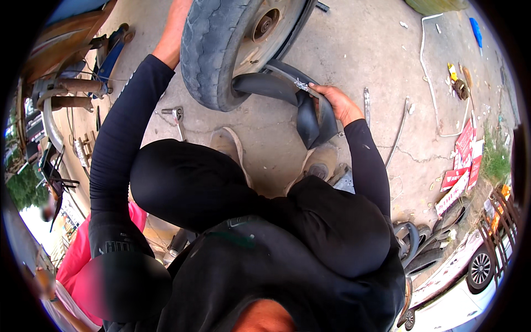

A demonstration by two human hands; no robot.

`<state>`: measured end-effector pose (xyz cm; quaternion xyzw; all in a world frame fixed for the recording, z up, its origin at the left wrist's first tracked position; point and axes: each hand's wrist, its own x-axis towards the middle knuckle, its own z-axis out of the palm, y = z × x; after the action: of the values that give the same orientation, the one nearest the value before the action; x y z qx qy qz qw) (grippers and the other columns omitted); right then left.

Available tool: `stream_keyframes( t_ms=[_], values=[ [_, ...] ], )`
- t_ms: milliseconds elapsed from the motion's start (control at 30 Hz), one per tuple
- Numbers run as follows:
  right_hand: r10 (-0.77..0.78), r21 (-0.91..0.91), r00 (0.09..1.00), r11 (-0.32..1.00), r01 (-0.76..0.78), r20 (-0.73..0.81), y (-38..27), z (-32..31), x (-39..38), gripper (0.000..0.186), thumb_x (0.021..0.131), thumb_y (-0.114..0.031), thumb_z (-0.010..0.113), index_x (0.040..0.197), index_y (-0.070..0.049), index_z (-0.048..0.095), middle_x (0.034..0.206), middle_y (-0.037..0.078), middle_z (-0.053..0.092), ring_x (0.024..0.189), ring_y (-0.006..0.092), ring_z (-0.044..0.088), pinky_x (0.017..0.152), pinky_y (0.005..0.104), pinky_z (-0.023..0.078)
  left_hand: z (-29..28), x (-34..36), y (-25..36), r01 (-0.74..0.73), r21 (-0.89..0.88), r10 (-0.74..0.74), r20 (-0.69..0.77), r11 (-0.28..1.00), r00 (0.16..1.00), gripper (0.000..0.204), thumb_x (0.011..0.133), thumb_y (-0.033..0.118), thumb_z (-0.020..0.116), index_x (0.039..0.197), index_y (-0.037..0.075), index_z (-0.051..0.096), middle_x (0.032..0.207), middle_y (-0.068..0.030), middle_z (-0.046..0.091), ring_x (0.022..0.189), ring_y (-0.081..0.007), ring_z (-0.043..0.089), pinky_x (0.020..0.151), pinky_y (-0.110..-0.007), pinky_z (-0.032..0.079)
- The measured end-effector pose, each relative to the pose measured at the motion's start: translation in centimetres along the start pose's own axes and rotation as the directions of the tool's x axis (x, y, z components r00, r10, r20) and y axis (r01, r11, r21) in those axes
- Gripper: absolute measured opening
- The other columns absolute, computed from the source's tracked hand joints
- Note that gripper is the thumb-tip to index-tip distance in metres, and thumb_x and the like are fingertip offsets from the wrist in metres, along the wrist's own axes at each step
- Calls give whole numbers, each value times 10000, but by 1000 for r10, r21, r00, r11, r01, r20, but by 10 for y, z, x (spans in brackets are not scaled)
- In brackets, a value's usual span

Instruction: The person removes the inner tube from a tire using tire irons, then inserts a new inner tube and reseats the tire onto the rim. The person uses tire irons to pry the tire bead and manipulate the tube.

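A worn motor-vehicle tyre (pixel 207 61) on a rusty-hubbed metal wheel (pixel 266 25) stands in front of me at the top. From between tyre and rim hangs a limp black inner tube (pixel 265 86), its loose part folded and twisted. My right hand (pixel 334 102) is closed on the tube, thumb on top, beside a small shiny, whitish patch (pixel 301 84) I cannot make out. My left hand (pixel 178 22) reaches up along the tyre's left side; its fingers lie beyond the upper edge, hidden from view.
A ratchet wrench (pixel 177 115) lies on the concrete by my left foot. Metal strips (pixel 398 133) lie to the right, with red-and-white printed sheets (pixel 462 160) farther out. Several old tyres (pixel 426 257) and a white car (pixel 464 288) are at lower right. A person in pink (pixel 74 260) is at lower left.
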<state>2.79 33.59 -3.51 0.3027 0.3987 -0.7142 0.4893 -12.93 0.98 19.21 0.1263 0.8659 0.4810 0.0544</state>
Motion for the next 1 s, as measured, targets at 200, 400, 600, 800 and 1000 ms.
stream_keyframes(
  t_ms=[200, 400, 600, 800, 1000],
  values=[
    [-66, -123, 993, 991, 53, -102, -9, 12, -6, 358, 972, -286, 711, 1032, 67, 701, 860, 133, 722, 656, 196, 683, 597, 340, 572, -4, -6, -4, -63, 152, 60, 24, 986, 998, 128, 928, 52, 647, 875, -52, 699, 763, 44, 676, 746, -34, 541, 609, -275, 488],
    [-336, -600, 896, 793, 104, -290, -12, 6, -1, 497, 968, -369, 686, 1168, 85, 663, 988, 205, 731, 861, 320, 719, 786, 436, 578, 1, -6, 3, -127, 153, 124, 34, 980, 992, 133, 926, 52, 647, 865, -55, 698, 753, 41, 676, 736, -39, 549, 602, -273, 483],
    [-826, -874, 521, 74, 481, 217, -37, 130, -62, 645, 1008, -453, 577, 1419, 38, 498, 1396, 252, 582, 1331, 375, 547, 1122, 427, 435, 7, -11, 32, -102, 60, 99, 62, 993, 993, 138, 946, 35, 624, 960, -45, 736, 889, 6, 722, 807, -56, 590, 667, -271, 510],
    [-758, -774, 322, -356, 523, 567, -7, 155, -31, 351, 988, -387, 627, 935, -40, 614, 848, 154, 668, 769, 361, 670, 661, 468, 540, 23, 4, 22, 99, -68, -102, -42, 993, 994, 237, 937, 46, 624, 1123, -63, 724, 988, -17, 738, 858, -68, 613, 754, -287, 538],
    [-792, -828, 332, -354, 435, 513, 35, 142, -73, 304, 931, -310, 706, 822, -72, 552, 695, 109, 615, 596, 323, 645, 516, 446, 502, 14, 11, 33, 58, 76, -56, -32, 995, 998, 223, 935, 59, 627, 1089, -55, 740, 941, -13, 739, 828, -77, 614, 752, -292, 536]
  ],
)
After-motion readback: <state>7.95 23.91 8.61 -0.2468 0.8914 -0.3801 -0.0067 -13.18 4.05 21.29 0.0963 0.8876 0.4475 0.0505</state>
